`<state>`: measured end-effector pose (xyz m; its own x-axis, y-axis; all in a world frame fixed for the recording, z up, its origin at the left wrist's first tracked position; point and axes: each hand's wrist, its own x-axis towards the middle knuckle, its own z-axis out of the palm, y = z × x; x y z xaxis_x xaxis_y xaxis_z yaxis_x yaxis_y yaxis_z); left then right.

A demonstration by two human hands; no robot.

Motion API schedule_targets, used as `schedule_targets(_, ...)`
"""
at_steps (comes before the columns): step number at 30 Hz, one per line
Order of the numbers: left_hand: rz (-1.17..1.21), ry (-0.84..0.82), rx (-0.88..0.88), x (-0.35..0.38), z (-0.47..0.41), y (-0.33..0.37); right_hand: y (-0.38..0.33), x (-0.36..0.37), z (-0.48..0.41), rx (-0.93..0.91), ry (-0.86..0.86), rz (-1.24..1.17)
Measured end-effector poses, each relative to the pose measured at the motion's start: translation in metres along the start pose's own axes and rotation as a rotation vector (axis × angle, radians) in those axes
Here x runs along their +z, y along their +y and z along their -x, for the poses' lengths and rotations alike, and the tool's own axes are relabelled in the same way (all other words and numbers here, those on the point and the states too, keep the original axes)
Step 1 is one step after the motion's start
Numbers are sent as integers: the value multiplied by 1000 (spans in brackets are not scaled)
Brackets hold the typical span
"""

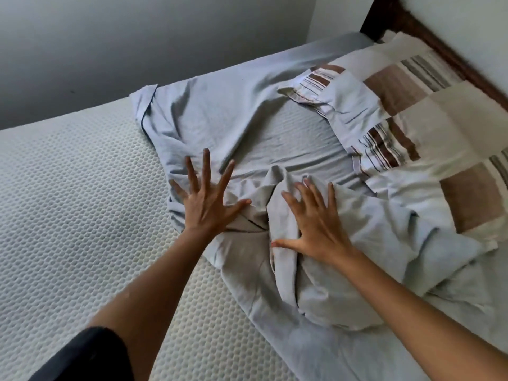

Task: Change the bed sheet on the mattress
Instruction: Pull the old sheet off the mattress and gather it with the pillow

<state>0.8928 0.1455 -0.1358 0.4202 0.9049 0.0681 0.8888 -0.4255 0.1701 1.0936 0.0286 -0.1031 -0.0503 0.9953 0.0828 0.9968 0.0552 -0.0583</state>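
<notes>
On the half-bared mattress (68, 202), against the pillows (398, 86): a bunched pale-blue sheet (220, 114), pressed under left hand (206, 199) and right hand (316, 224), fingers splayed flat, gripping nothing. Gather loose folds inward into one bundle before lifting, steering clear of the pillows.

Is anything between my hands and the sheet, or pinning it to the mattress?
Nothing between: the left hand and right hand both lie flat on the bunched sheet. The patchwork pillows by the headboard rest on its far end and would likely hold it.
</notes>
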Motion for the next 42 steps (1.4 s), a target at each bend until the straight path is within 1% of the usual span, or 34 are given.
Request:
schedule_targets(2, 17, 11, -136, 3, -10, -6, 7, 12, -35, -119, -54, 83)
schedule_targets(4, 73, -11, -286, 7, -19, -14, 2, 25, -63, -211, -147, 115)
schedule_targets(6, 165, -78, -400, 14, -23, -24, -10, 39, -71, -287, -309, 140)
schedule_targets(7, 189, -134, -405, 17, -24, -26, -16, 49, -68, -297, -389, 145)
schedule_targets(8, 184, -203, -381, 22, -25, -28, -20, 56, -63, -322, -383, 156)
schedule_targets(9, 155, -269, -343, 25, -23, -28, -23, 60, -57, -337, -335, 172)
schedule_targets(11, 106, -296, -277, 23, -19, -24, -25, 64, -42, -375, -245, 114)
schedule_targets(13, 62, -227, -245, 12, -15, -14, -20, 62, -26, -402, -190, 86)
schedule_targets(14, 27, -208, -221, 4, -13, -8, -16, 60, -23, -396, -118, 51)
schedule_targets(15, 24, -191, -207, -4, -12, -1, -13, 54, -25, -375, -87, -5)
schedule_targets(17, 66, -95, -197, -18, -9, 9, -3, 39, -42, -322, -30, -130)
schedule_targets(18, 98, -38, -165, -23, -5, 13, 3, 28, -57, -328, -1, -167)
schedule_targets(20, 155, 100, -97, -25, 7, 27, 11, 9, -99, -447, 43, -93)
schedule_targets(22, 250, 199, -79, -29, 26, 50, 15, 0, -139, -587, 4, 78)
schedule_targets(24, 335, 287, -104, -32, 43, 69, 7, -3, -165, -705, -52, 230)
schedule_targets(26, 336, 299, -107, -31, 57, 73, -12, 0, -175, -796, -85, 272)
schedule_targets(27, 317, 298, -92, -32, 61, 71, -21, 4, -175, -831, -58, 244)
schedule_targets(28, 292, 288, -72, -34, 63, 67, -27, 9, -171, -833, -12, 199)
schedule_targets(29, 269, 276, -51, -38, 65, 64, -28, 11, -164, -808, -12, 152)
schedule_targets(30, 245, 275, -29, -44, 66, 61, -25, 12, -157, -773, 0, 98)
schedule_targets(31, 228, 283, -20, -52, 66, 58, -22, 12, -152, -720, 58, 27)
schedule_targets(33, 230, 307, -60, -66, 63, 53, -16, 5, -136, -609, 186, -113)
schedule_targets(35, 251, 347, -105, -80, 49, 52, -8, -2, -99, -556, 240, -242)
schedule_targets(38, 342, 370, -92, -99, 4, 66, 8, -22, -21, -463, 271, -255)
schedule_targets(39, 373, 331, -83, -101, -14, 76, 14, -28, 3, -438, 277, -240)
schedule_targets(40, 396, 239, -70, -100, -31, 88, 19, -30, 22, -421, 290, -225)
schedule_targets(42, 369, -51, -25, -82, -53, 116, 29, -32, 45, -399, 303, -210)
